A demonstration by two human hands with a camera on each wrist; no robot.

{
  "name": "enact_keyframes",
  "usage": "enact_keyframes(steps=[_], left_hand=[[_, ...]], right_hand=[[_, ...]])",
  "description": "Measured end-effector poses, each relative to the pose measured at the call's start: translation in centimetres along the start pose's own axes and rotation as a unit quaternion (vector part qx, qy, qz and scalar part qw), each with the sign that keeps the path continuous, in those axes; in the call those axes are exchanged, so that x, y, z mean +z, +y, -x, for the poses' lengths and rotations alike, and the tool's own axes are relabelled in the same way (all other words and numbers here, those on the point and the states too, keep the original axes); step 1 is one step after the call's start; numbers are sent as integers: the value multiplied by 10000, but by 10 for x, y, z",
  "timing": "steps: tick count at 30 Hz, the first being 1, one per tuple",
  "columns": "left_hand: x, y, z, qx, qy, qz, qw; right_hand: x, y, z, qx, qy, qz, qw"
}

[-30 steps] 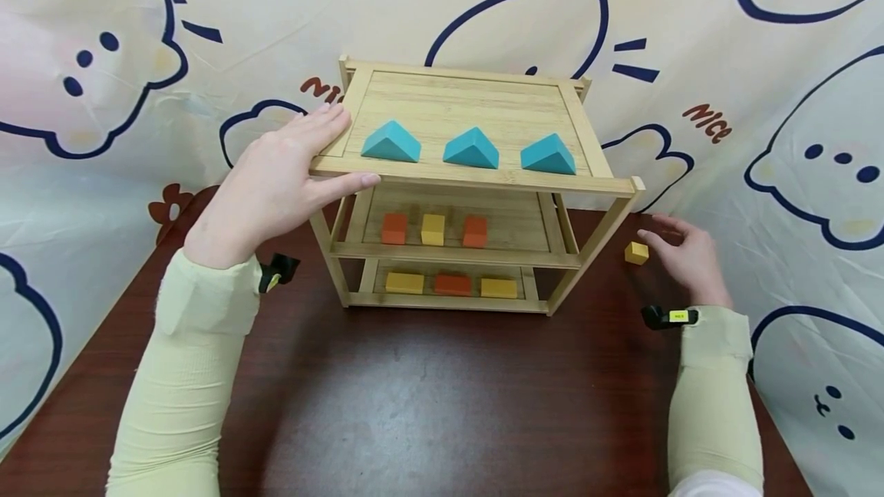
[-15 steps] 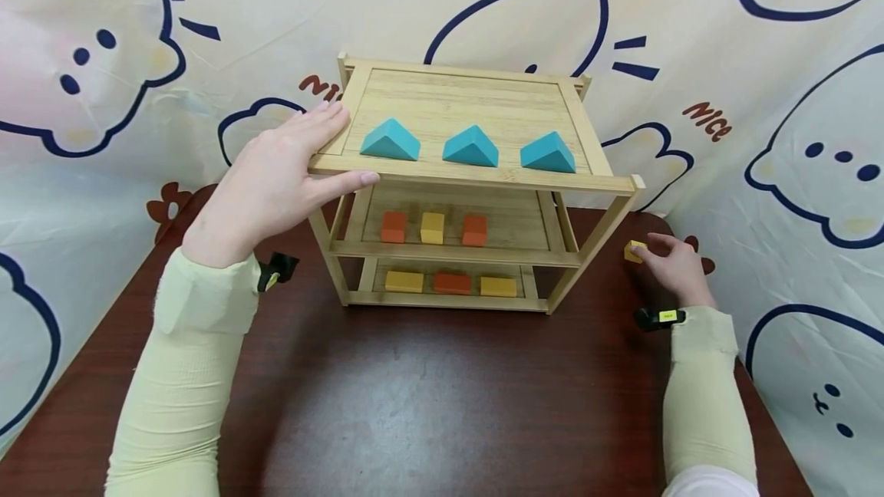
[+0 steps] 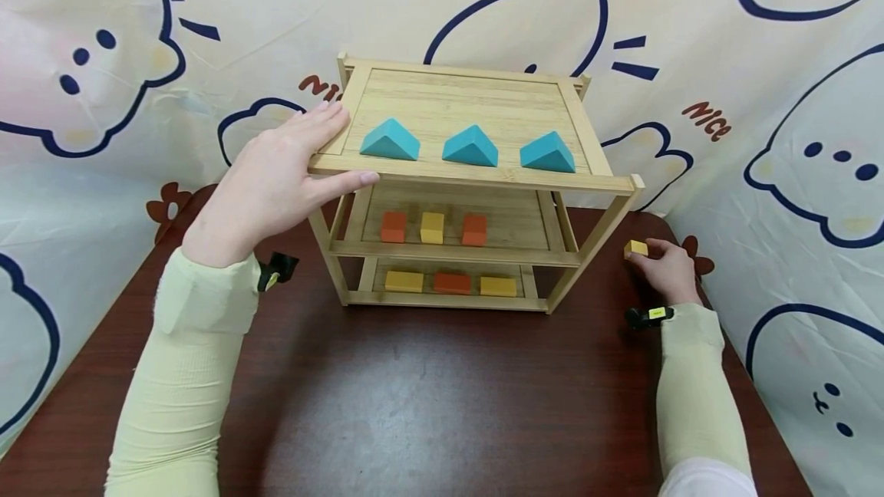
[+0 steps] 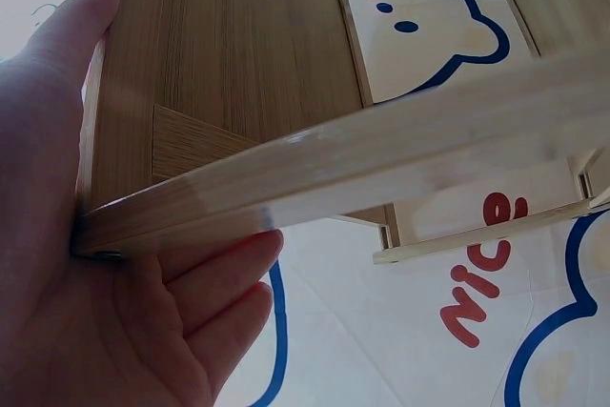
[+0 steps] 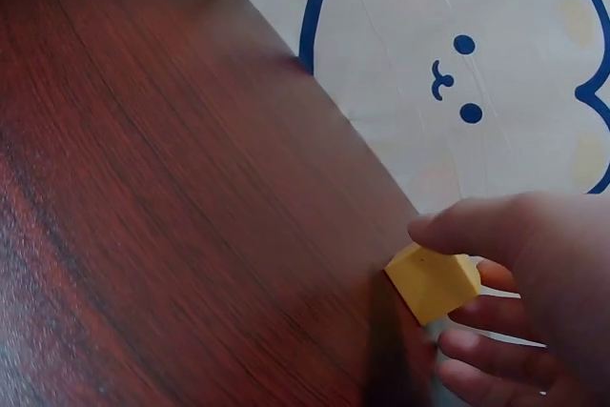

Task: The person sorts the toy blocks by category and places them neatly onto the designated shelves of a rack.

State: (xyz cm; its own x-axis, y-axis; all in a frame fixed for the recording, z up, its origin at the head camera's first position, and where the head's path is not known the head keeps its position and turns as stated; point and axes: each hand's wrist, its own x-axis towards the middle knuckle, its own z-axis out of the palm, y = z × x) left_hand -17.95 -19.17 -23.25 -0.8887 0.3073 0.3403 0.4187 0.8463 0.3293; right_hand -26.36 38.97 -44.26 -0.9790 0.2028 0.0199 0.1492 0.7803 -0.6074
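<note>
A three-tier wooden shelf (image 3: 449, 255) stands upright on the dark table. My left hand (image 3: 265, 182) holds its top left front corner, the thumb along the front edge and the fingers at the left side; the left wrist view shows the shelf rail (image 4: 315, 164) between thumb and fingers. To the right of the shelf, my right hand (image 3: 670, 271) pinches a small yellow block (image 3: 635, 249) at the table's far right. In the right wrist view, the thumb is on one side of the yellow block (image 5: 434, 283) and fingers are on the other.
Three blue triangular blocks (image 3: 471, 146) line the top tier's front. A yellow block (image 3: 432, 228) sits between two red ones on the middle tier; below, a red block (image 3: 452, 284) lies between two yellow ones. A printed cloth (image 3: 794, 175) surrounds the table (image 3: 428, 397).
My right hand has moved left and slightly down onto the small yellow block and now pinches it. The left hand stays at the shelf corner.
</note>
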Motion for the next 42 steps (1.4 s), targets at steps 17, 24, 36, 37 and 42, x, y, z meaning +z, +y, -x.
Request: enact_keyframes(steps=[17, 24, 36, 37, 42], left_hand=[[0, 1, 0, -54, -24, -1, 10000], [-1, 1, 1, -102, -61, 12, 9999], [1, 1, 0, -106, -65, 47, 9999], [1, 1, 0, -101, -64, 47, 9999], [0, 1, 0, -91, -50, 51, 9999]], right_hand=[[9, 1, -7, 252, 502, -125, 9983], [10, -3, -4, 426, 469, -252, 9977], [8, -5, 1, 489, 693, -387, 9956], [7, -6, 1, 474, 716, -410, 9955], [5, -10, 3, 372, 799, -531, 9947]])
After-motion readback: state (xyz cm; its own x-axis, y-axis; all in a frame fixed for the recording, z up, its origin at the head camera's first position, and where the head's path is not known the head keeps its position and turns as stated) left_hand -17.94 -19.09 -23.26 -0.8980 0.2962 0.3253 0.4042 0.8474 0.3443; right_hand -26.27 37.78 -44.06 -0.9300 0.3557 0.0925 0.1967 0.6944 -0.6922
